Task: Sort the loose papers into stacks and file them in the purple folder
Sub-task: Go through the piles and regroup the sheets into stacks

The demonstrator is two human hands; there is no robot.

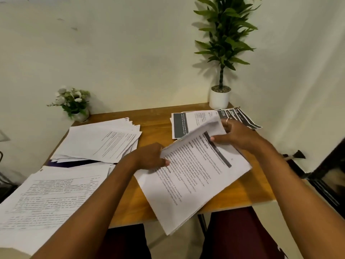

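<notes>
A white printed paper stack (104, 141) lies far left, another stack (52, 191) near left. A purple folder (62, 164) peeks between them. A tilted sheaf (190, 176) sits near right.

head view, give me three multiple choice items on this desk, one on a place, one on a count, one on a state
1. Where does the purple folder show?
A. under the far left paper pile
B. on the person's lap
C. leaning against the wall

2. How many potted plants stand on the table?
A. one
B. two
C. four

3. How is the top sheet of the stack in the hands?
A. lying flat
B. lifted and curled
C. torn in two

Answers:
1 A, its dark purple edge pokes out beneath that pile.
2 B, a tall plant stands at the far right corner and a small flower pot at the far left.
3 B, the right hand holds it up off the stack while the left hand holds the stack's edge.
</notes>
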